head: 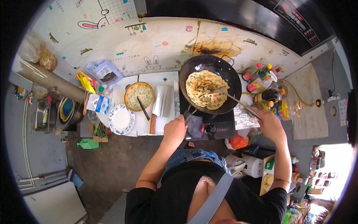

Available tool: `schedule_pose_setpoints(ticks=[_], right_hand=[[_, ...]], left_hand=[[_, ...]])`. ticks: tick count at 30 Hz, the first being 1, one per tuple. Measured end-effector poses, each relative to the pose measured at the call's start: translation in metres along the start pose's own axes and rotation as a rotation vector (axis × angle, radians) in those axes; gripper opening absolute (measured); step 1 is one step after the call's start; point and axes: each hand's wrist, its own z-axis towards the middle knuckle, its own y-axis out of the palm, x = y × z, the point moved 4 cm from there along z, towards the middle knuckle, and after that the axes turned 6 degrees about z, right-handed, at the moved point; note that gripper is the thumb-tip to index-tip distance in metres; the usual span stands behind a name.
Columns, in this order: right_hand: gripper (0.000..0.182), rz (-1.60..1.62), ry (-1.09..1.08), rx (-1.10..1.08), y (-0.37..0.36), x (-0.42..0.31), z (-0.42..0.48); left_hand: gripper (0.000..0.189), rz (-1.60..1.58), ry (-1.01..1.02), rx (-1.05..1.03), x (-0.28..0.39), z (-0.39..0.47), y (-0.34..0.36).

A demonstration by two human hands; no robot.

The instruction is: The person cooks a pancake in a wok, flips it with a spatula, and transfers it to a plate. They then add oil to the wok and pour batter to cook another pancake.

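Observation:
A black wok [232, 96] sits on the stove, its handle [188, 115] gripped by my left hand [174, 129]. In it lies a browned pancake with green bits [197, 81]. My right hand [270, 123] is closed around the handle of a metal spatula [244, 105], whose blade touches the pancake near its middle. Left of the stove, a yellow-rimmed bowl [145, 96] holds pale batter with green pieces, and dark chopsticks [143, 108] rest in it. Beside the bowl lie a cleaver [162, 100] with a wooden handle and a white plate with a blue floral rim [121, 120].
Sauce and oil bottles [270, 93] crowd the counter right of the wok, with a yellow hose [293, 89] behind them. Packets [98, 104] stand at the counter's left end. A dark cloth [194, 127] hangs at the stove's front. A range hood [237, 16] juts out above.

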Motion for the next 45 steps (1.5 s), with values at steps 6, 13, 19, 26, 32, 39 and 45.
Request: schedule_pose_setpoints(ticks=[6, 13, 19, 26, 32, 39, 45], right_hand=[[0.054, -0.075, 0.014, 0.026, 0.009, -0.008, 0.007], [0.054, -0.169, -0.113, 0.076, 0.01, -0.012, 0.017], [0.05, -0.189, -0.127, 0.068, 0.011, -0.012, 0.022], [0.027, -0.203, -0.029, -0.047, -0.037, 0.007, 0.051], [0.014, -0.267, 0.291, -0.41, -0.087, -0.003, 0.102], [0.019, -0.303, 0.471, -0.632, -0.082, -0.003, 0.131], [0.018, -0.145, 0.266, -0.583, -0.069, 0.03, 0.113]], left_hand=[[0.036, 0.02, 0.009, -0.009, 0.0, 0.0, 0.0], [0.04, 0.047, 0.016, 0.0, 0.0, 0.0, -0.001], [0.036, 0.023, -0.022, -0.046, -0.001, 0.002, 0.003], [0.035, 0.028, 0.0, -0.01, 0.0, 0.001, 0.003], [0.036, 0.016, -0.002, 0.007, -0.001, 0.0, 0.002], [0.037, 0.0, -0.011, -0.015, -0.004, -0.002, 0.003], [0.039, -0.008, 0.008, -0.009, -0.003, -0.001, 0.001]])
